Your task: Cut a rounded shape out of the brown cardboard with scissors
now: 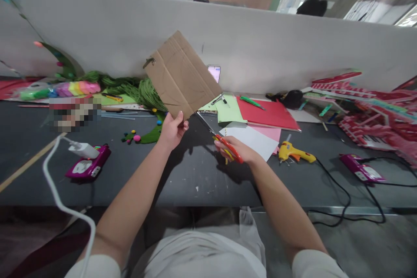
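Observation:
A square piece of brown cardboard, creased and marked with faint drawn curves, is held up above the table, tilted onto one corner. My left hand pinches its lower corner between thumb and fingers. Scissors with red and yellow handles sit in my right hand, fingers wrapped round the grips. The blades point up and left, their tips close to the cardboard's lower right edge; whether they touch it I cannot tell. Behind the cardboard lies a bundle of green yarn, partly hidden.
Sheets of red paper and white paper lie behind my right hand. To the right are a yellow glue gun and a purple power strip with black cords. Another purple power strip, with a white cable, stands left. A low wall backs the table.

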`<state>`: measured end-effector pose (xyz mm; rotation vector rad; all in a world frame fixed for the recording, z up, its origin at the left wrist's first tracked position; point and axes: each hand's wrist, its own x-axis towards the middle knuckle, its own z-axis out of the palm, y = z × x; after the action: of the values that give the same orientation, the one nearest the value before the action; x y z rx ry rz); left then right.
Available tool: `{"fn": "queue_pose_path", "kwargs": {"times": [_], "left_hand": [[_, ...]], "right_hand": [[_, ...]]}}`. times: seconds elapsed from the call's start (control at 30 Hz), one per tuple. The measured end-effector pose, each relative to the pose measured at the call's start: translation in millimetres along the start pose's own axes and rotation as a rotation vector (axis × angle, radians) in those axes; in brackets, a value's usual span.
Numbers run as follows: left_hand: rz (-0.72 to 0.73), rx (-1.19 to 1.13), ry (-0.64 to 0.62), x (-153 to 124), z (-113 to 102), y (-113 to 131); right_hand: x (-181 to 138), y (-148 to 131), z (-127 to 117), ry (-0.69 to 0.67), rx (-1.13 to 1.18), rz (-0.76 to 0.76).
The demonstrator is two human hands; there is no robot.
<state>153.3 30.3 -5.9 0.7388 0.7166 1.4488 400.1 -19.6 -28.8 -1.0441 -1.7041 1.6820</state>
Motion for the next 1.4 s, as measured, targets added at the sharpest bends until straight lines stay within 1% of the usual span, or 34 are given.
{"fn": "queue_pose_path", "kwargs": {"times": [0.17,0.3,0.47,0.53,0.73,0.9,1.13,1.4], "left_hand": [[0.012,0.0,0.017,2.4,-3.9,1.4],[-0.013,0.028,0.032,0.9,-0.5,-4.8],[-0.038,0.072,-0.027,-3.1,5.1,-12.8],[-0.024,0.096,-0.039,-3.6,4.8,-13.6],[0.027,0.14,-0.048,-3.5,3.2,-15.9],[0.015,0.197,-0.062,-4.1,1.9,-17.0],[0.002,0.23,-0.1,-3.2,-2.3,-15.5],[0.008,0.269,-0.104,-1.3,-4.2,-15.7]], "right_hand": [[-3.0,-5.7,1.1,-0.049,-0.077,-0.014],[-1.4,-6.2,4.2,-0.062,-0.112,0.0],[0.8,-4.8,5.9,-0.033,-0.095,0.011],[1.2,-5.9,7.5,-0.018,-0.091,0.018],[1.7,-13.2,15.3,0.04,-0.15,0.072],[1.6,-12.1,15.7,0.045,-0.12,0.074],[2.1,-11.3,17.3,0.066,-0.12,0.138],[0.7,-17.8,20.2,0.085,-0.218,0.128]]}}
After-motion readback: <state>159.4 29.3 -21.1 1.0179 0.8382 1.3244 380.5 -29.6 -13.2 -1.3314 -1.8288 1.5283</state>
